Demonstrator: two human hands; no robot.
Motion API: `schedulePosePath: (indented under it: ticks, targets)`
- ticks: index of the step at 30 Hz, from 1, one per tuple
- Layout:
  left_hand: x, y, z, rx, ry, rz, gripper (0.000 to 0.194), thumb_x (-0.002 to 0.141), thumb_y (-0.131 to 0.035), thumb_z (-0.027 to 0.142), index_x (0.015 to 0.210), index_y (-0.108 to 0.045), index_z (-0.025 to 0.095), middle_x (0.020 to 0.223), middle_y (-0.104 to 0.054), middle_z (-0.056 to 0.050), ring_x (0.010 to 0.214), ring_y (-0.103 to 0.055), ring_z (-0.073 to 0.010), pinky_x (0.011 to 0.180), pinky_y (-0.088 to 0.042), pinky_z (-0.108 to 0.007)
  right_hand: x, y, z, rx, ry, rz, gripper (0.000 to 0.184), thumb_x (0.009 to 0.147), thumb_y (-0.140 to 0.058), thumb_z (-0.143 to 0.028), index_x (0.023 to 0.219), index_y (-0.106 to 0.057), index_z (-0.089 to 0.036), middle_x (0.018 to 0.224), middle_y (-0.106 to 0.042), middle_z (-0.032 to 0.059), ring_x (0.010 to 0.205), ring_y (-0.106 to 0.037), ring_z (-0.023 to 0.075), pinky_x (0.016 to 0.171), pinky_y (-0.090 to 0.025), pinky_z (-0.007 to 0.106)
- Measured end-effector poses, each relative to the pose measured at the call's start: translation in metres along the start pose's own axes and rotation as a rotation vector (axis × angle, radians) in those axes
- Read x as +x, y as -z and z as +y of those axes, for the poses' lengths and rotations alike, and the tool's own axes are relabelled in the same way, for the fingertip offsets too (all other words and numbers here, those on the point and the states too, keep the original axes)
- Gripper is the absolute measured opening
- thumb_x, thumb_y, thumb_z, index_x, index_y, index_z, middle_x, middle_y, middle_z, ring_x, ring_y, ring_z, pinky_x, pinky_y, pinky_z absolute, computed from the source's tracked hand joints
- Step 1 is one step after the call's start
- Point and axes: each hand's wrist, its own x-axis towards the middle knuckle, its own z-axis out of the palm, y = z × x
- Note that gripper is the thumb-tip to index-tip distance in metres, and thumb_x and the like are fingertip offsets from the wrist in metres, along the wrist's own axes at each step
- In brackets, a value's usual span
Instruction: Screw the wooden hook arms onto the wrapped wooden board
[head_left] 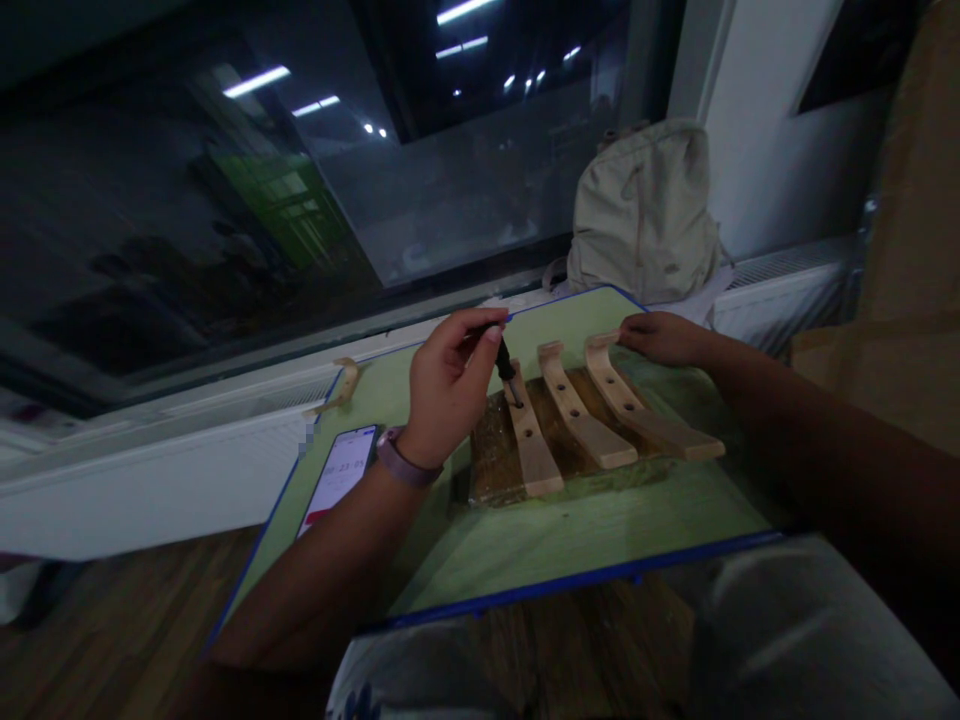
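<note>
My left hand (456, 372) is closed on a screwdriver (505, 362) with a black handle, pinched near its top. Its metal shaft slants down to the upper hole of the leftmost wooden hook (538, 462). Beside that piece lie a middle wooden hook (592, 430) and a rightmost wooden hook (652, 425), each with a curled upper end and holes. All three rest across a brown board (495, 455) that looks wrapped in clear film. My right hand (661, 338) has its fingers closed at the curled end of the rightmost hook; the fingertips are partly hidden.
The green tabletop (570, 545) has blue edges. Left of my wrist lies a phone (343, 470) showing a timer. Another curved wooden piece (346, 382) lies at the left edge. A beige backpack (645, 215) stands behind the table by the window, near a radiator (780, 290).
</note>
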Motion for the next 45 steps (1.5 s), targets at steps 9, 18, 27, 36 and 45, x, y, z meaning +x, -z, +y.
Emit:
schedulePosePath:
  ticks: [9,18,27,36,45]
  targets:
    - [0.0008,-0.0003,0.0000,-0.042,0.008,-0.014,0.028,0.088,-0.065,0.035,0.114,-0.065,0.025,0.101,-0.071,-0.005,0.096,-0.068,-0.0180,0.087,-0.054,-0.034,-0.0027,0.0012,-0.0026,-0.003,-0.002,-0.015,0.036,0.094,-0.041,-0.044,0.078,-0.057,-0.017,0.080,-0.065,0.0104,0.075,-0.057,0.0192,0.071,-0.042,0.031]
    - [0.0021,0.0029,0.0008,0.150,-0.140,0.031,0.013,0.083,-0.072,0.029,0.094,-0.073,0.022,0.095,-0.068,-0.004,0.093,-0.064,-0.0162,0.078,-0.053,-0.028,-0.0013,0.0007,-0.0003,-0.005,0.016,-0.012,0.036,0.092,-0.040,-0.048,0.076,-0.056,-0.019,0.079,-0.066,0.0098,0.075,-0.058,0.0210,0.073,-0.042,0.032]
    - [-0.0019,0.0011,-0.0038,0.074,-0.100,-0.032,0.023,0.095,-0.055,0.027,0.112,-0.069,0.022,0.106,-0.071,-0.006,0.100,-0.065,-0.0171,0.089,-0.051,-0.032,-0.0021,0.0008,-0.0012,0.007,0.032,0.008,0.038,0.089,-0.039,-0.051,0.073,-0.056,-0.021,0.077,-0.065,0.0105,0.073,-0.059,0.0231,0.071,-0.043,0.036]
    - [0.0000,0.0020,-0.0043,0.055,-0.073,-0.033,0.025,0.093,-0.057,0.028,0.116,-0.067,0.023,0.106,-0.071,-0.006,0.093,-0.067,-0.0162,0.082,-0.053,-0.031,0.0002,-0.0003,0.0026,0.006,0.022,0.005,0.036,0.089,-0.042,-0.050,0.073,-0.056,-0.021,0.076,-0.066,0.0089,0.073,-0.060,0.0228,0.069,-0.044,0.035]
    - [0.0032,0.0039,0.0013,0.177,-0.163,0.047,0.010,0.082,-0.073,0.026,0.091,-0.074,0.021,0.086,-0.067,-0.002,0.082,-0.061,-0.0133,0.072,-0.050,-0.025,0.0015,-0.0005,0.0050,-0.006,0.053,0.016,0.038,0.089,-0.040,-0.052,0.071,-0.055,-0.022,0.074,-0.066,0.0087,0.071,-0.059,0.0230,0.068,-0.045,0.036]
